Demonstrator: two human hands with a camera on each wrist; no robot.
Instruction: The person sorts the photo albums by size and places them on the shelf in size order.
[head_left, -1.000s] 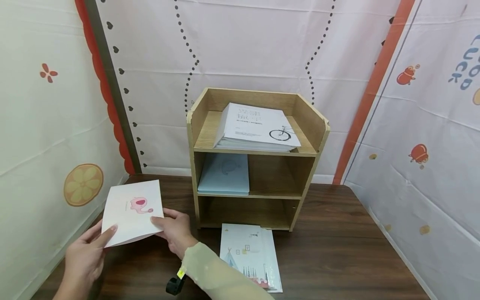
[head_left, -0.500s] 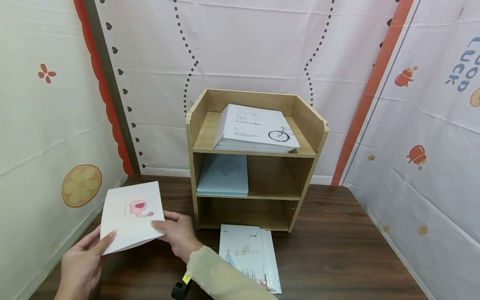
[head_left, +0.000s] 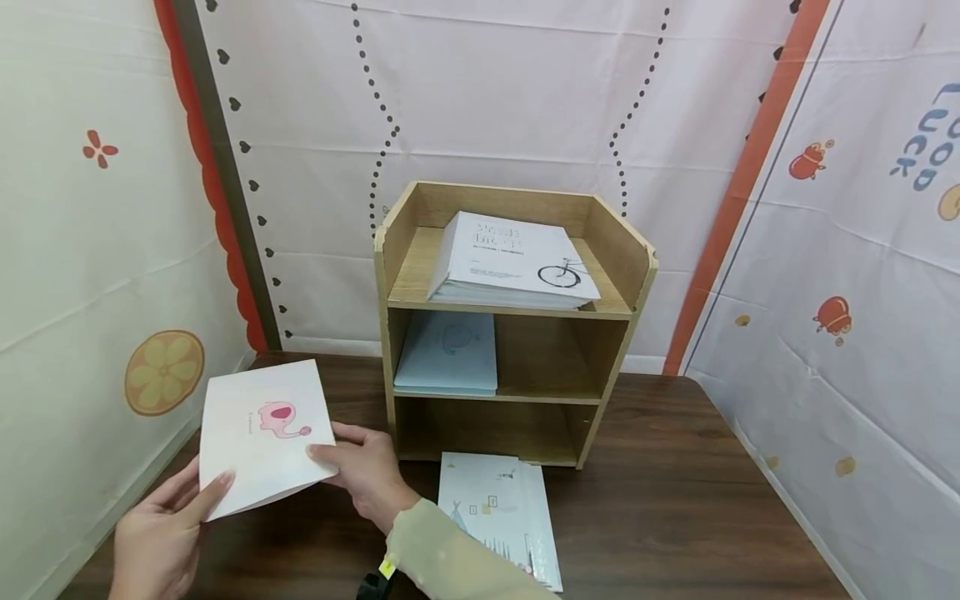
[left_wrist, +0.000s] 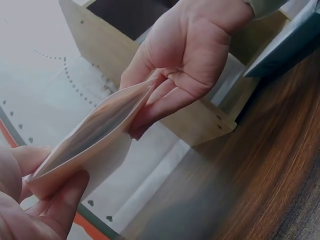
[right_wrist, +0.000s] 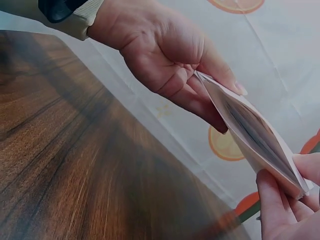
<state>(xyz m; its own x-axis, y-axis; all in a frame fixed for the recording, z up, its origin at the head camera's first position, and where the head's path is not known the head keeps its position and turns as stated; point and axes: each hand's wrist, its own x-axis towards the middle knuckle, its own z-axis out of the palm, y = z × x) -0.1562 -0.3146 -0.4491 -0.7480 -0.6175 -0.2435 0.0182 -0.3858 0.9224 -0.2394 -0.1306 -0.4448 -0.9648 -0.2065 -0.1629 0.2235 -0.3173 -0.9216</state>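
Observation:
Between both hands, over the left of the table, a thin white notebook (head_left: 262, 450) with a pink elephant on its cover is held tilted. My left hand (head_left: 165, 529) pinches its lower left corner, thumb on the cover. On the lower right corner, my right hand (head_left: 363, 475) has the same kind of pinch, fingers underneath. In the left wrist view, the edge of the notebook (left_wrist: 95, 130) facing the camera bulges apart, with inner pages showing between the covers. The right wrist view shows that gap in the notebook (right_wrist: 255, 135) too.
A three-tier wooden shelf (head_left: 517, 311) stands at the table's back. White books (head_left: 510, 258) lie on its top and pale blue notebooks (head_left: 446, 354) on the middle tier's left. Before it, illustrated white books (head_left: 495, 508) lie on the dark wood table (head_left: 675, 500). Printed cloth (head_left: 495, 92) surrounds the table.
Both hands keep their pinch on the notebook. My right hand has shifted slightly right and down, my left hand slightly left and down, and the notebook has come a little nearer.

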